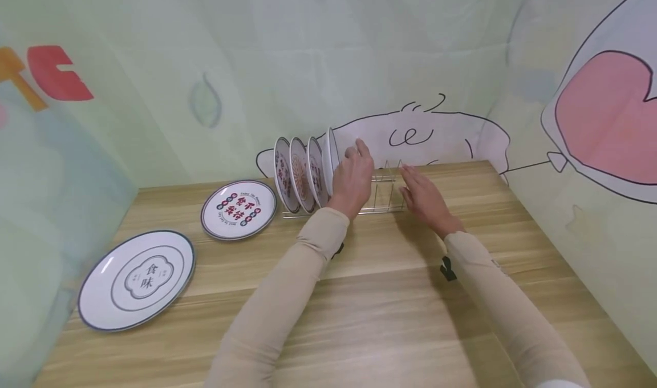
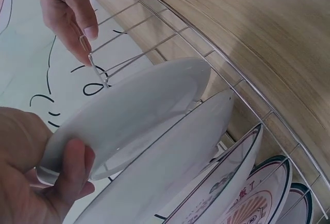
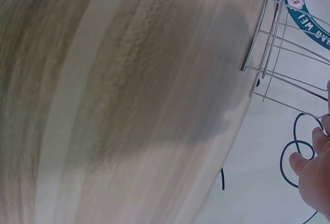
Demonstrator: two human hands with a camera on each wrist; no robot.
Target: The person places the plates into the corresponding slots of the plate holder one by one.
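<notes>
My left hand (image 1: 354,180) pinches the rim of a white dish (image 2: 139,110), its thumb on the near face in the left wrist view. The dish stands tilted in a wire dish rack (image 1: 382,208), and my hand mostly hides it in the head view. At the rack's right end, my right hand (image 1: 426,199) holds the end wire between thumb and fingers. Beside the held dish stands another white dish (image 2: 170,152). Several patterned plates (image 1: 284,174) stand upright further left in the rack.
A small round plate (image 1: 238,210) with red lettering lies flat left of the rack. Nearer the front left lies a larger white plate (image 1: 136,279) with a blue rim. The wooden table (image 1: 385,319) meets a printed cloth backdrop (image 1: 231,63) behind and at both sides.
</notes>
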